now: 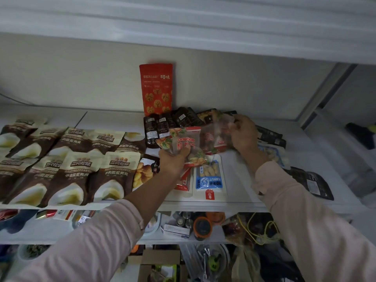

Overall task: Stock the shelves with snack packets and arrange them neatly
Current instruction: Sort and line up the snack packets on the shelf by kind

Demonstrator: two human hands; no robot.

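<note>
My left hand (173, 159) grips a clear red-printed snack packet (186, 140) above the white shelf (240, 176). My right hand (243, 135) pinches a second clear red packet (213, 137) just to the right of the first. Under them lie a blue peanut packet (210, 178) and another red packet (184, 181). Several brown-and-cream packets (67, 163) lie in overlapping rows on the left. A tall red walnut pouch (156, 88) stands against the back wall, with dark packets (162, 125) in front of it.
Black packets (311, 182) lie scattered at the right of the shelf. The shelf above (183, 31) overhangs closely. Lower shelves hold cans, an orange-lidded jar (202, 225), a bag with yellow cord (258, 231) and a cardboard box (160, 261).
</note>
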